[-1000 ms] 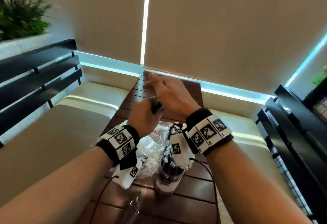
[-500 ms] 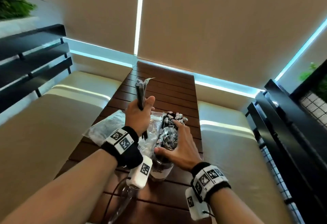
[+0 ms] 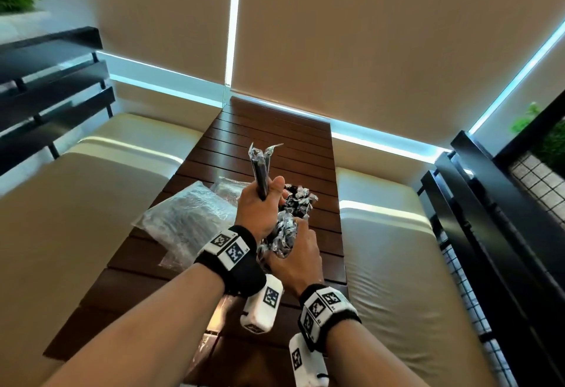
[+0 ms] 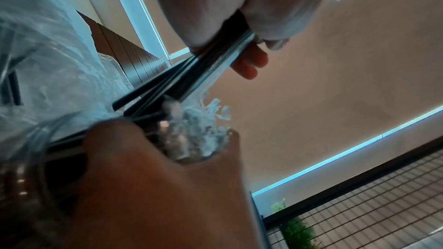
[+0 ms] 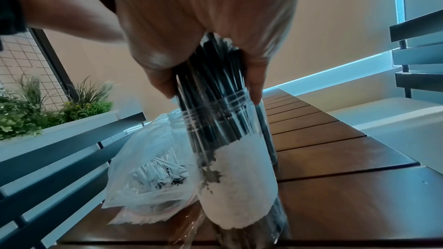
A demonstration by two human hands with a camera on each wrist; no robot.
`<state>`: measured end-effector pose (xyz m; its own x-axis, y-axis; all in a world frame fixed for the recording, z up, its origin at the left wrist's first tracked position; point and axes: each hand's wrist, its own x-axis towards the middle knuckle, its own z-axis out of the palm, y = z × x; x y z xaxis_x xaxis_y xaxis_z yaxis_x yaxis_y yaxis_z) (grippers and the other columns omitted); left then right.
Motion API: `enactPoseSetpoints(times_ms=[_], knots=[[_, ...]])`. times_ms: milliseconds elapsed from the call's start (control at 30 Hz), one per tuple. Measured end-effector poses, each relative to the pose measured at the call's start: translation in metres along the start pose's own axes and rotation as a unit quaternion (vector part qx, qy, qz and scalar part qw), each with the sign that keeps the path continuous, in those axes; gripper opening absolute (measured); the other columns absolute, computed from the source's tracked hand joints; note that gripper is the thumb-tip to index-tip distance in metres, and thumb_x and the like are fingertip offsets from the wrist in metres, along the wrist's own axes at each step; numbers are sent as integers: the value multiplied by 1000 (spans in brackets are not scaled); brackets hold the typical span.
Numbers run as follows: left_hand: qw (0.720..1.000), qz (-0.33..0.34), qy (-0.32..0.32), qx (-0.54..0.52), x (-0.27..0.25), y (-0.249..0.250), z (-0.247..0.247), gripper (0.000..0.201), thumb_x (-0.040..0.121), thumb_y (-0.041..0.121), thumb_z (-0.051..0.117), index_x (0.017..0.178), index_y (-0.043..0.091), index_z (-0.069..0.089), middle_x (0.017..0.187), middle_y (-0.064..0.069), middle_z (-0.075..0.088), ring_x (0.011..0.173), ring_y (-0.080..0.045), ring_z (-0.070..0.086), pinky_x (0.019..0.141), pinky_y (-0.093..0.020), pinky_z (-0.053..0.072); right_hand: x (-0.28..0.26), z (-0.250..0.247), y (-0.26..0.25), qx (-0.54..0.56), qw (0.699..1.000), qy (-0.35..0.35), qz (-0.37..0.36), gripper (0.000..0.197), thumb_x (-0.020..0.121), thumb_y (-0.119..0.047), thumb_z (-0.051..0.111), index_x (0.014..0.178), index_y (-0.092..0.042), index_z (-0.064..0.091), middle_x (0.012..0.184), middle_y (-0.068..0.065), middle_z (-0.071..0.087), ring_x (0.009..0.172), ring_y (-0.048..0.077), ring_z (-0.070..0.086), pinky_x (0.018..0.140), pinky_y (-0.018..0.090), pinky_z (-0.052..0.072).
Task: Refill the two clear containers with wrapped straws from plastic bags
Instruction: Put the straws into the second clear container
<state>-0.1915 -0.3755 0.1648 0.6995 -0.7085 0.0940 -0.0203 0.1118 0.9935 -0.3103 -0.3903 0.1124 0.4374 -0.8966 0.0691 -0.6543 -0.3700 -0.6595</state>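
My left hand (image 3: 269, 195) grips a few black wrapped straws (image 3: 259, 169) and holds them upright above the table; in the left wrist view the left hand (image 4: 249, 52) has these straws (image 4: 191, 77) slanting down out of it. Just below, my right hand (image 3: 293, 242) is wrapped around the crinkled tops of a straw bundle (image 3: 286, 232). The right wrist view shows the right hand (image 5: 208, 88) holding that bundle (image 5: 215, 75), which stands in a clear container (image 5: 237, 168) with a white label. More straw tops (image 3: 301, 201) show behind it.
A clear plastic bag (image 3: 189, 212) with straws lies on the slatted wooden table (image 3: 275, 135), left of the container; it is the bag (image 5: 148, 169) in the right wrist view. Cream cushions flank the table. Black rails stand at both sides.
My right hand has come down from in front of me to the container and now grips the straw tops. My left hand has lifted its straws upright.
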Motion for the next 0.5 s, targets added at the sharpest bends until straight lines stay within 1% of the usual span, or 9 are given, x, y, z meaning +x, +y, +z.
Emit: enactPoseSetpoints(times_ms=[33,100,133,200,233,333,367,433,500], knots=[[1000,-2,-7,6,-2,-5,-1,34,94,40,58,65,22,58,71,-4,68,81,-24,70,74,-25,53,-1,1,2,0,1000,6,-3,69,72,-45,73,128,-34,34,111,-3,48,98,23,59,82,36,51],[1000,-18,-15,15,-5,-15,-3,33,94,38,57,68,19,59,79,-8,71,82,-22,70,63,-10,47,-2,2,2,-3,1000,16,-8,63,74,-45,71,125,-36,35,105,-3,49,93,23,60,79,37,52],[999,-27,-17,19,-6,-18,-4,34,95,39,57,68,17,59,82,-8,72,82,-19,70,58,-6,44,-3,3,2,-4,1000,20,-8,61,75,-46,71,124,-36,35,104,-4,49,91,22,60,77,36,51],[999,-35,-30,29,-3,-23,-3,36,94,41,56,69,15,59,85,-8,73,81,-16,69,56,-6,43,-3,4,2,-5,1000,27,-7,61,76,-46,71,126,-37,36,104,-4,50,91,22,60,75,34,49],[998,-35,-38,32,-1,-26,-1,37,94,42,56,70,14,60,84,-8,72,79,-17,69,58,-9,46,-2,4,2,-5,1000,27,-5,62,76,-45,71,126,-37,36,105,-3,51,92,23,61,75,34,49],[993,-45,-72,85,0,-40,1,43,90,51,56,79,11,64,72,-3,66,70,-19,64,71,-31,52,-2,1,2,8,1000,1,-13,62,76,-41,70,127,-38,36,109,-2,50,96,26,61,79,37,51],[989,-51,-84,109,-3,-47,1,42,90,52,56,80,13,64,73,-4,66,71,-20,63,74,-34,52,-3,0,2,15,1000,-11,-17,62,74,-39,70,127,-39,37,109,-2,50,96,25,61,81,37,51],[984,-51,-102,137,-12,-60,-1,29,92,49,54,80,25,63,88,-7,67,81,-18,64,73,-29,49,-3,-1,3,26,999,-22,-16,65,71,-35,71,126,-42,37,109,-3,49,95,25,63,82,40,54],[981,-30,-117,153,-19,-64,-5,23,93,49,51,78,35,60,94,-6,63,87,-17,62,71,-24,44,-3,1,4,25,999,-16,-10,67,70,-33,71,126,-42,36,109,-3,49,93,26,63,82,42,55]])
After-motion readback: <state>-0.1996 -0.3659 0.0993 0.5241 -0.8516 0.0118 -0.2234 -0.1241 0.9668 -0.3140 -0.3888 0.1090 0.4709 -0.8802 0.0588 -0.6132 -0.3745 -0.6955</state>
